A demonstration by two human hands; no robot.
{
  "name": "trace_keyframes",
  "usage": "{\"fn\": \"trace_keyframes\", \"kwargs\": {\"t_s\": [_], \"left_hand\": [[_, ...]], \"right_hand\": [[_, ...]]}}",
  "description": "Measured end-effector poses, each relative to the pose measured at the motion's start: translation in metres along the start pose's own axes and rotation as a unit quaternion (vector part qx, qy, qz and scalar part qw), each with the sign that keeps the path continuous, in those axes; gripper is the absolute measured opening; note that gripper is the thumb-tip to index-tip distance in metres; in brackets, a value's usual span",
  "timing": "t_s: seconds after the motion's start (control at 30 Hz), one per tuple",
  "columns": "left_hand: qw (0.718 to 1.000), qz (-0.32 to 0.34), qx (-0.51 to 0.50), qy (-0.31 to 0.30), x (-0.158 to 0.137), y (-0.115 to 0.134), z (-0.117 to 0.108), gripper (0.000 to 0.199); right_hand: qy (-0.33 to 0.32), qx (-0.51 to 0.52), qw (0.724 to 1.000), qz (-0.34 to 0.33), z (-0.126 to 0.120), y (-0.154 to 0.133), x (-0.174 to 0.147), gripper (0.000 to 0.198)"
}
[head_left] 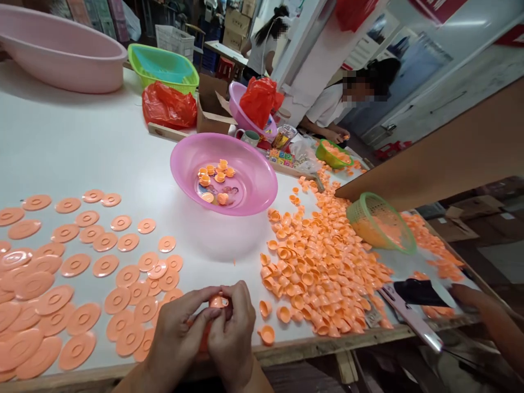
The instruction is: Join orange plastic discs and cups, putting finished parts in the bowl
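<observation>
Close to the table's front edge, my left hand [178,330] and my right hand [234,335] meet, fingers closed around a small orange toy cup [218,301]. More orange plastic shows between the palms, mostly hidden by my fingers; it may be a saucer. To the left of my hands lie many flat orange toy saucers [129,339], some overlapping. A large heap of small orange toy cups [323,267] spreads to the right. Beyond my hands stands a pink basin [184,169] with several cups on saucers inside.
A green mesh basket [366,218] lies tilted on the cups. Nearby is a pink-handled tool [413,316] with a dark cloth, beside another person's arm [487,311]. A cardboard divider [442,147] rises at right. A large pale pink tub [65,52] and red bags [170,106] stand behind.
</observation>
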State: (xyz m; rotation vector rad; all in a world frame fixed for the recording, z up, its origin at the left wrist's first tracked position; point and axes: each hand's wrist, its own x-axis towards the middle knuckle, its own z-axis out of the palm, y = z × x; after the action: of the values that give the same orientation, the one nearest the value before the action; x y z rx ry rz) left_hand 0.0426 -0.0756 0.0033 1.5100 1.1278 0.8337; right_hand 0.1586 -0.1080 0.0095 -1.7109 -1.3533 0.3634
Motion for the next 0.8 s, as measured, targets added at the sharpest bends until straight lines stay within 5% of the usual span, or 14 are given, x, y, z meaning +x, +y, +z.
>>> {"fn": "trace_keyframes", "kwargs": {"t_s": [0.17,0.23,0.33,0.43,0.53,0.6,0.67,0.8], "left_hand": [[0.998,0.017,0.033,0.052,0.035,0.025,-0.01,0.023],[0.99,0.047,0.06,0.117,0.075,0.056,-0.018,0.027],[0.966,0.15,0.11,0.177,0.142,0.104,-0.04,0.03],[0.937,0.193,0.184,0.225,0.172,0.128,-0.07,0.032],[0.944,0.115,0.268,0.155,0.149,0.105,-0.093,0.033],[0.944,0.014,0.328,0.042,0.125,0.068,-0.104,0.026],[0.923,-0.053,0.38,0.009,0.11,0.031,-0.108,0.024],[0.919,-0.034,0.393,-0.031,0.104,-0.005,-0.076,0.022]], "right_hand": [[-0.143,0.085,0.985,0.044,-0.026,0.007,0.04,0.02],[-0.123,0.062,0.989,0.054,-0.047,0.021,0.067,0.022],[-0.039,-0.127,0.989,0.067,-0.072,0.053,0.102,0.017],[-0.094,-0.278,0.952,0.081,-0.082,0.08,0.118,0.011],[-0.137,-0.345,0.925,0.083,-0.083,0.094,0.116,0.023],[-0.141,-0.373,0.913,0.083,-0.083,0.097,0.113,0.027],[-0.139,-0.38,0.911,0.083,-0.083,0.097,0.113,0.026],[-0.121,-0.275,0.95,0.09,-0.082,0.085,0.116,0.02]]}}
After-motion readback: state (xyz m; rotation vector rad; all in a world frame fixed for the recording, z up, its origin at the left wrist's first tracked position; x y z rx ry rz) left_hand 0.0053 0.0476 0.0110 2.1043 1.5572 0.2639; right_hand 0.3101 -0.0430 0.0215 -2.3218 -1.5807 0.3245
